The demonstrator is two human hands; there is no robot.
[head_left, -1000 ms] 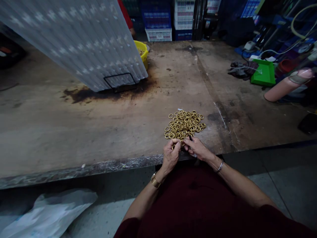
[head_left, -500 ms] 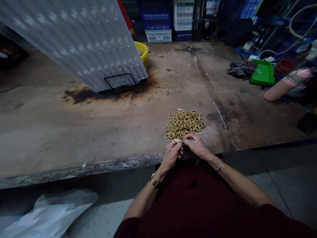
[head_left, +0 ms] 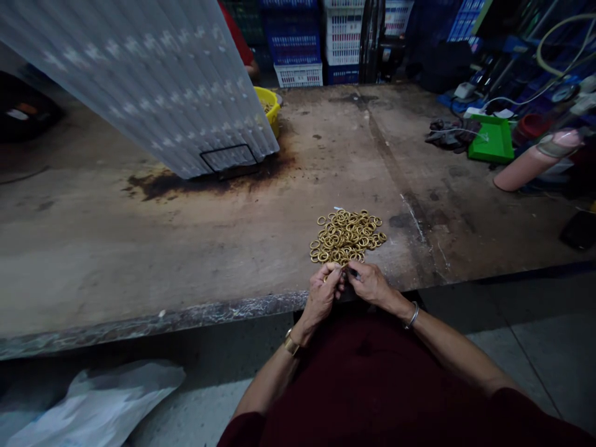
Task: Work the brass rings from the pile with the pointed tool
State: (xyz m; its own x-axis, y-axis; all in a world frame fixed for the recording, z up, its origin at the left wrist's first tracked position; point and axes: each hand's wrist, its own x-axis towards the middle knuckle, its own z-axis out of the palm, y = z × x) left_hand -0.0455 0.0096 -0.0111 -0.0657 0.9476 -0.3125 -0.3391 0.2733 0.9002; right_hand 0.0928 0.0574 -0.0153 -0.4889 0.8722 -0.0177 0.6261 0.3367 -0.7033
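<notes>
Floor, near left: I see a pale plastic bag [head_left: 93,397] below the desk's near edge [head_left: 162,321].
Desk, left half: the stained desk [head_left: 116,248] is open room from the near edge to the grey ribbed sheet [head_left: 153,81] far left, with a yellow tub [head_left: 270,105] just behind it.
Left hand: my left hand [head_left: 321,297] sits at the near edge, fingers [head_left: 333,273] curled and pinching one brass ring [head_left: 325,277].
Ring pile: the pile of brass rings [head_left: 347,234] lies just beyond both sets of fingertips, at or nearly touching them.
Right hand: my right hand [head_left: 372,285] has its fingers pressed together on something small and dark; I cannot tell what.
Desk, right: open room, then a green tray [head_left: 492,139] and a pink cylinder [head_left: 531,164], both far right and well apart from the pile.
</notes>
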